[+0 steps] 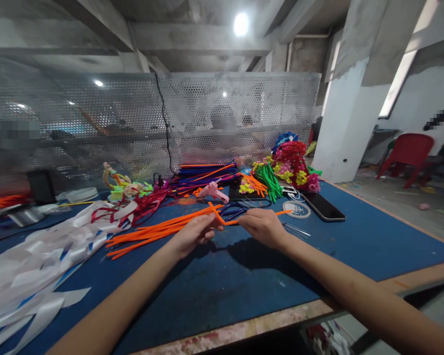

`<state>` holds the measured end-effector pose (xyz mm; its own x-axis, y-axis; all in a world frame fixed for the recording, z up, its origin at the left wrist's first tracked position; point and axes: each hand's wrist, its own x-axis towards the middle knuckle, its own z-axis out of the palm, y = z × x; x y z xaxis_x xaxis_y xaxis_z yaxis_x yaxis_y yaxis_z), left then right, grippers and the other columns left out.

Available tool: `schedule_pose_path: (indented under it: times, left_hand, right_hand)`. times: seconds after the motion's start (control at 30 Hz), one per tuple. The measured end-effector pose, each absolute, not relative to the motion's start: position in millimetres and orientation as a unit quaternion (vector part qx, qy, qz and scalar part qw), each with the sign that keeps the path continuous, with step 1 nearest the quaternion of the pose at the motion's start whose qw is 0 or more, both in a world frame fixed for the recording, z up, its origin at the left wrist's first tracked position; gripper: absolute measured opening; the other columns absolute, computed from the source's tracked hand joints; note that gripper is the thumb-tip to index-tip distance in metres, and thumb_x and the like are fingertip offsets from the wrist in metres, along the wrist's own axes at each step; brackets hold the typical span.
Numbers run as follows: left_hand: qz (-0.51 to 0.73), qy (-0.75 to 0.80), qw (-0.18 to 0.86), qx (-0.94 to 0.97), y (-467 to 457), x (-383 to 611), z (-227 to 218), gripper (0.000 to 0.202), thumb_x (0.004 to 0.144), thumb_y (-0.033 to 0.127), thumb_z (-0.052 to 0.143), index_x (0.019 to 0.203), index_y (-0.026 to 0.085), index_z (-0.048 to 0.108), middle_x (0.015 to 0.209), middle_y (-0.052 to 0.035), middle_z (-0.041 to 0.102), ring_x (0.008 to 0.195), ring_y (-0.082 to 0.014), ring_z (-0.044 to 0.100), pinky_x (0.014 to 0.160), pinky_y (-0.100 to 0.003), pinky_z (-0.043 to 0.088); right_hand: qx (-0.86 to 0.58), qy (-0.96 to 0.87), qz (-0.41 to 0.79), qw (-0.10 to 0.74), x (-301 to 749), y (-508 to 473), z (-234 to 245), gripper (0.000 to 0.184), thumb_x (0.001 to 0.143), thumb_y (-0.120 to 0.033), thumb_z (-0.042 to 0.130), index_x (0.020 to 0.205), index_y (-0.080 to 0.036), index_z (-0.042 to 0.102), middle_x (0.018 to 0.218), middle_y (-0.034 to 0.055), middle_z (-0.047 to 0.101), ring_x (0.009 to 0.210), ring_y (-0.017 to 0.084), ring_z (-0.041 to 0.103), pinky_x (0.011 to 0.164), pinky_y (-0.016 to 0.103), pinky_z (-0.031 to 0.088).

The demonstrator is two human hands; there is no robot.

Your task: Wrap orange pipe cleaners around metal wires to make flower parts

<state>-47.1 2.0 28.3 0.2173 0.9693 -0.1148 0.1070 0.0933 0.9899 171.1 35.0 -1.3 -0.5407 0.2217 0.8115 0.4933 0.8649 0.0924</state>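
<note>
An orange pipe cleaner [229,223] runs between my two hands above the blue table, bent sharply near the left one. My left hand [198,230] pinches it close to the bend, thumb and fingers closed. Closed around the straight part is my right hand [262,227], and the pipe cleaner's tip sticks out to the right past the knuckles. Several loose orange pipe cleaners [151,230] lie on the table just behind and left of my left hand. Beyond my hands rests a pink glue gun [213,191].
White ribbons [40,251] spread over the left side. Purple and orange pipe cleaners [203,175], green stems [268,180] and fuzzy flowers [290,158] pile up along the perforated metal screen [207,108]. At the right lie a phone [324,206] and a round dish of white beads [296,209].
</note>
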Motion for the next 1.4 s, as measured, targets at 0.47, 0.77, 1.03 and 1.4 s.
schedule_pose_path:
  times: [0.47, 0.77, 1.03, 1.4]
  left_hand:
    - [0.327, 0.496, 0.218, 0.774, -5.7, -41.8, 26.8, 0.018, 0.076, 0.031, 0.058, 0.078, 0.019, 0.072, 0.081, -0.0040, 0.070, 0.076, -0.0198, 0.061, 0.071, -0.026, 0.043]
    - [0.325, 0.470, 0.195, 0.797, -9.7, -39.9, 26.4, 0.024, 0.081, 0.037, 0.055, 0.083, 0.019, 0.070, 0.084, -0.0050, 0.069, 0.080, -0.0202, 0.061, 0.074, -0.026, 0.043]
    - [0.336, 0.474, 0.230, 0.780, -4.9, -43.3, 22.6, 0.025, 0.079, 0.039, 0.057, 0.082, 0.017, 0.069, 0.084, -0.0059, 0.068, 0.082, -0.0214, 0.061, 0.074, -0.026, 0.044]
    - [0.317, 0.468, 0.520, 0.640, 3.3, -46.3, 23.2, 0.040, 0.076, 0.049, 0.056, 0.075, 0.011, 0.067, 0.055, 0.0000, 0.051, 0.046, -0.0068, 0.036, 0.043, -0.019, 0.025]
  right_hand:
    - [-0.217, -0.903, -0.123, 0.351, 172.0, 38.8, -6.3, 0.020, 0.089, -0.018, 0.045, 0.079, -0.018, 0.063, 0.067, 0.0013, 0.058, 0.063, 0.011, 0.050, 0.056, 0.022, 0.030]
    - [-0.237, -0.899, -0.058, 0.364, 164.4, 34.1, -8.1, 0.015, 0.087, -0.017, 0.047, 0.083, -0.016, 0.062, 0.072, 0.0026, 0.061, 0.065, 0.012, 0.053, 0.058, 0.021, 0.035]
    - [-0.241, -0.894, -0.027, 0.377, 165.4, 36.5, -10.5, 0.015, 0.088, -0.017, 0.048, 0.084, -0.017, 0.062, 0.074, 0.0031, 0.062, 0.067, 0.012, 0.055, 0.060, 0.021, 0.037]
    - [-0.206, -0.887, -0.097, 0.401, 166.4, 32.8, -6.2, 0.024, 0.091, -0.017, 0.040, 0.079, -0.017, 0.061, 0.068, 0.0026, 0.057, 0.064, 0.012, 0.049, 0.058, 0.022, 0.032]
